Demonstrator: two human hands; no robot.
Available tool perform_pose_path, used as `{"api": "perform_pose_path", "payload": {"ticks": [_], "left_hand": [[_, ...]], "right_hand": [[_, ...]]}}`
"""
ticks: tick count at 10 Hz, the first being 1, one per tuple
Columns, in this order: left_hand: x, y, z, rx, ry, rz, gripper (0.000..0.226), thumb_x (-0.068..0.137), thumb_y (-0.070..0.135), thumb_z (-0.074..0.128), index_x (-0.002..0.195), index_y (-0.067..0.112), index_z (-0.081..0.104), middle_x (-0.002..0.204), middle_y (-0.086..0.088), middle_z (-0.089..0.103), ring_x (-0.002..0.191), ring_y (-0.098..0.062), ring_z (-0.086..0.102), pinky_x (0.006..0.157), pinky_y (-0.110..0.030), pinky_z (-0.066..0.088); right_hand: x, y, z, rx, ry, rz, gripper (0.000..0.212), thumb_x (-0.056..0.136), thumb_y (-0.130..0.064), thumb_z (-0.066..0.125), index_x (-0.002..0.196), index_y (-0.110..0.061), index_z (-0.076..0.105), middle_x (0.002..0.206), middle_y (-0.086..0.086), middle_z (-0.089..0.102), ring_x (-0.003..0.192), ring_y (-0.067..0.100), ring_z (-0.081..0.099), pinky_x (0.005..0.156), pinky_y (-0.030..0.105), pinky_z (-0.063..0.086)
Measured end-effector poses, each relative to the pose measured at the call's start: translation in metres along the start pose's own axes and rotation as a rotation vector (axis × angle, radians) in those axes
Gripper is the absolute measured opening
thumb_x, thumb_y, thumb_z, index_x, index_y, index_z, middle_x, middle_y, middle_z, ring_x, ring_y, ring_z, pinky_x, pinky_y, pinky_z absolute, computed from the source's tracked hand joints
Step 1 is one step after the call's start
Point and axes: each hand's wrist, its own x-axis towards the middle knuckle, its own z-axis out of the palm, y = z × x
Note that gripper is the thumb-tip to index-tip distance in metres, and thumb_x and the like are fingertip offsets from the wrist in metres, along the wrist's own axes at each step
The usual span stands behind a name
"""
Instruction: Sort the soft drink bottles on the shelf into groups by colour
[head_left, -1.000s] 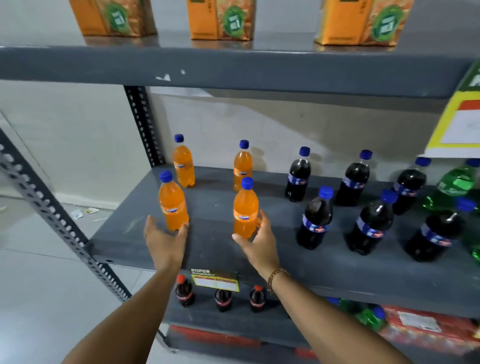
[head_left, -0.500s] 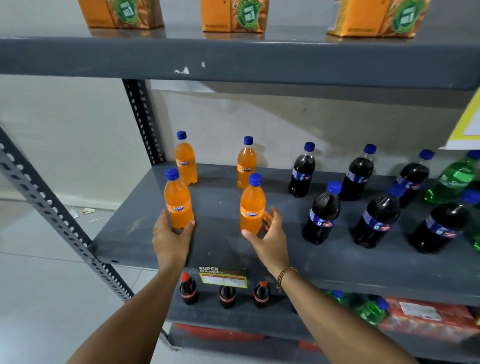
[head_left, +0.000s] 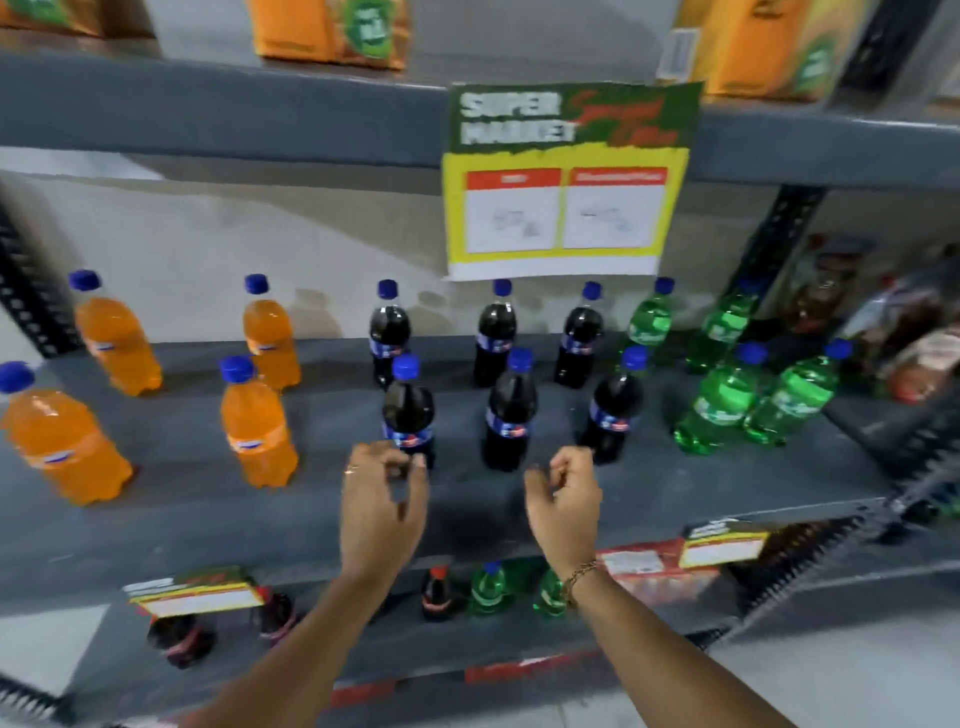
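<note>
Both hands, left hand (head_left: 382, 512) and right hand (head_left: 563, 501), half-curled and empty, look ready to straighten the cola bottles (head_left: 509, 410) at 12 o'clock.

Both hands (head_left: 382, 512) hover empty before dark bottles (head_left: 509, 410).

On the middle shelf (head_left: 519, 519) the bottles stand in three clusters, each in a near and a far row: soda bottles (head_left: 257, 431) at the left, cola bottles (head_left: 509, 410) in the middle, lemon-lime bottles (head_left: 719, 405) at the right. A price sign (head_left: 563, 208) hangs from the upper shelf above the far cola row. More bottles stand on the lower shelf.
</note>
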Motion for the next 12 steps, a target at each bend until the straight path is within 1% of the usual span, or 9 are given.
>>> {"api": "perform_pose_path", "payload": {"ticks": [1, 2, 3, 5, 6, 8, 9, 11, 12], "left_hand": [[-0.015, 0.033, 0.057, -0.048, -0.25, -0.029, 0.012, 0.086, 0.026, 0.059, 0.092, 0.015, 0.056, 0.079, 0.011, 0.053, 0.071, -0.002, 0.051, 0.065, -0.006, 0.034], [-0.017, 0.051, 0.106, -0.149, -0.5, -0.226, 0.042, 0.086, 0.023, 0.063, 0.124, 0.013, 0.048, 0.11, 0.008, 0.057, 0.096, 0.0, 0.052, 0.079, -0.005, 0.036], [-0.011, 0.058, 0.148, -0.179, -0.509, -0.379, 0.069, 0.08, 0.024, 0.071, 0.137, 0.01, 0.036, 0.134, -0.004, 0.047, 0.118, -0.014, 0.046, 0.094, -0.022, 0.036], [-0.004, 0.047, 0.182, -0.054, -0.524, -0.457, 0.092, 0.068, 0.035, 0.08, 0.14, 0.004, 0.031, 0.141, -0.011, 0.043, 0.127, -0.021, 0.041, 0.105, -0.038, 0.035], [-0.008, 0.046, 0.186, -0.059, -0.484, -0.459, 0.086, 0.069, 0.035, 0.078, 0.139, 0.006, 0.036, 0.139, -0.01, 0.046, 0.126, -0.021, 0.042, 0.105, -0.039, 0.035], [-0.015, 0.054, 0.19, 0.003, -0.389, -0.342, 0.056, 0.077, 0.03, 0.073, 0.127, 0.013, 0.053, 0.121, -0.008, 0.062, 0.111, -0.021, 0.055, 0.09, -0.025, 0.039], [-0.017, 0.054, 0.189, 0.013, -0.378, -0.328, 0.055, 0.079, 0.03, 0.071, 0.128, 0.014, 0.052, 0.121, -0.007, 0.062, 0.112, -0.021, 0.054, 0.091, -0.026, 0.038], [-0.024, 0.052, 0.182, -0.007, -0.455, -0.374, 0.075, 0.077, 0.037, 0.071, 0.139, 0.012, 0.037, 0.138, -0.006, 0.047, 0.125, -0.02, 0.042, 0.104, -0.04, 0.035], [-0.039, 0.055, 0.168, -0.039, -0.454, -0.391, 0.072, 0.081, 0.042, 0.065, 0.14, 0.015, 0.033, 0.143, -0.003, 0.042, 0.129, -0.016, 0.037, 0.107, -0.04, 0.033]], "right_hand": [[0.028, 0.02, -0.04, 0.012, 0.176, 0.112, 0.031, 0.072, -0.009, 0.055, 0.072, -0.032, 0.033, 0.064, 0.001, 0.04, 0.055, 0.018, 0.042, 0.059, 0.036, 0.036], [0.059, 0.045, -0.072, -0.007, 0.347, 0.15, 0.023, 0.068, -0.013, 0.058, 0.086, -0.012, 0.042, 0.084, 0.017, 0.049, 0.075, 0.039, 0.052, 0.073, 0.048, 0.04], [0.085, 0.066, -0.096, -0.137, 0.382, 0.216, 0.047, 0.066, 0.0, 0.073, 0.101, 0.014, 0.045, 0.101, 0.035, 0.048, 0.098, 0.05, 0.047, 0.089, 0.046, 0.028], [0.118, 0.083, -0.114, -0.139, 0.249, 0.265, 0.09, 0.065, -0.008, 0.082, 0.132, 0.012, 0.025, 0.13, 0.032, 0.04, 0.124, 0.043, 0.036, 0.107, 0.043, 0.024], [0.126, 0.091, -0.119, -0.038, 0.191, 0.317, 0.086, 0.069, -0.004, 0.078, 0.134, 0.003, 0.022, 0.129, 0.026, 0.048, 0.12, 0.037, 0.047, 0.104, 0.049, 0.039], [0.122, 0.092, -0.124, -0.008, 0.128, 0.348, 0.062, 0.077, -0.005, 0.071, 0.124, 0.001, 0.031, 0.122, 0.019, 0.052, 0.112, 0.034, 0.052, 0.089, 0.032, 0.042], [0.12, 0.093, -0.124, -0.016, 0.086, 0.364, 0.066, 0.08, -0.006, 0.068, 0.13, -0.001, 0.026, 0.133, 0.018, 0.047, 0.121, 0.031, 0.047, 0.091, 0.027, 0.036], [0.115, 0.086, -0.125, 0.013, 0.063, 0.361, 0.096, 0.075, -0.008, 0.074, 0.143, -0.006, 0.006, 0.154, 0.014, 0.019, 0.141, 0.025, 0.021, 0.116, 0.04, 0.022], [0.102, 0.084, -0.124, 0.023, 0.112, 0.357, 0.089, 0.079, -0.008, 0.07, 0.143, -0.005, 0.009, 0.153, 0.016, 0.021, 0.14, 0.027, 0.023, 0.116, 0.044, 0.024]]}}
